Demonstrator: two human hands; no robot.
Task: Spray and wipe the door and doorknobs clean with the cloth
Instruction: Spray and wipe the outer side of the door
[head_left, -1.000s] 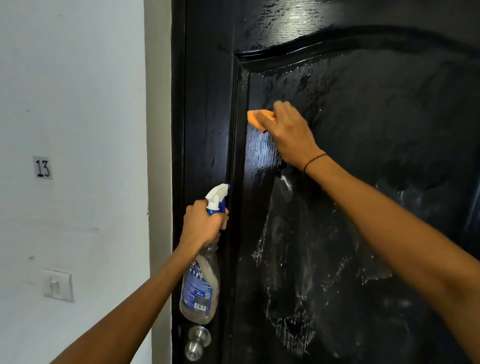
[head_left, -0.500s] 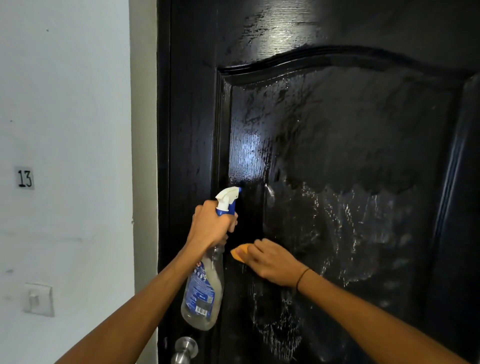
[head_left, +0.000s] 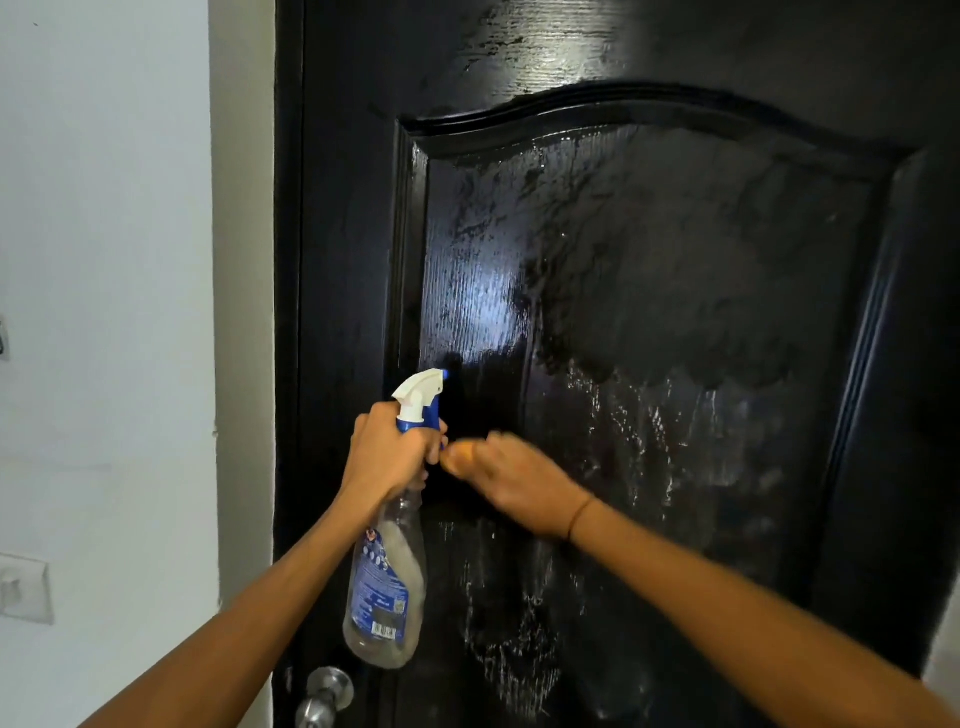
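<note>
Well into the wiping, judging by the door (head_left: 649, 291): upper part of the raised panel dark and evenly glossy, apparently already wiped; lower part, below the hands, covered in pale streaks and foamy runs not yet cleared. Doorknob (head_left: 324, 693) at the door's lower left edge, metallic, dull, untouched for now by either hand; probably still to do, along with the streaked lower panel and the frame strip on the left.

Left hand (head_left: 387, 457) in front of the door's left stile, fingers curled round the neck of the spray bottle (head_left: 387, 582), bottle hanging below the fist, nozzle aimed at the panel. Bottle clear, blue-labelled, white and blue trigger head, little liquid visible.

Right hand (head_left: 524, 483) on the panel just right of the bottle, motion-blurred. Cloth (head_left: 460, 454) orange, mostly hidden, only a small bunched corner showing at the fingertips, pressed to the door. Grip on the cloth not plain through the blur: fingers seemingly laid over it, flat or pinching impossible to say.

Door black, wood-grained, shiny where wet.
</note>
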